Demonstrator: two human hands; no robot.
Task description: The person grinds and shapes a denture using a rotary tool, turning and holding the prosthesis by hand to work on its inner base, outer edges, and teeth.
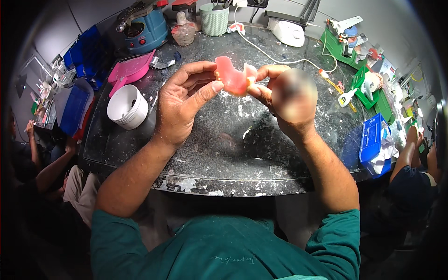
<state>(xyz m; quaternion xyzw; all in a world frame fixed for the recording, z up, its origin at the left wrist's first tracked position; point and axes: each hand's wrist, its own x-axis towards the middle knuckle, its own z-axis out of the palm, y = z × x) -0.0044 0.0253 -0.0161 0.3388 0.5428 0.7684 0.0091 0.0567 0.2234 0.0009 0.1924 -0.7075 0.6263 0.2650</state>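
A pink denture (232,78) with a notched, horseshoe-like outline is held up above the middle of the bench. Small yellowish-white teeth show along its edges. My left hand (185,95) pinches its left side between thumb and fingers. On the opposite side, the thumb and index finger of my right hand (298,122) grip its edge. A blurred patch covers part of the right hand, so I cannot tell what, if anything, is there.
A white tub (128,108) and pink dustpan (133,70) stand left. Behind are a blue machine (147,30), a glass bottle (183,33), a pale green basket (214,19) and a white device (286,31) with a cable. Right lies a blue bin (372,140). People sit on both sides.
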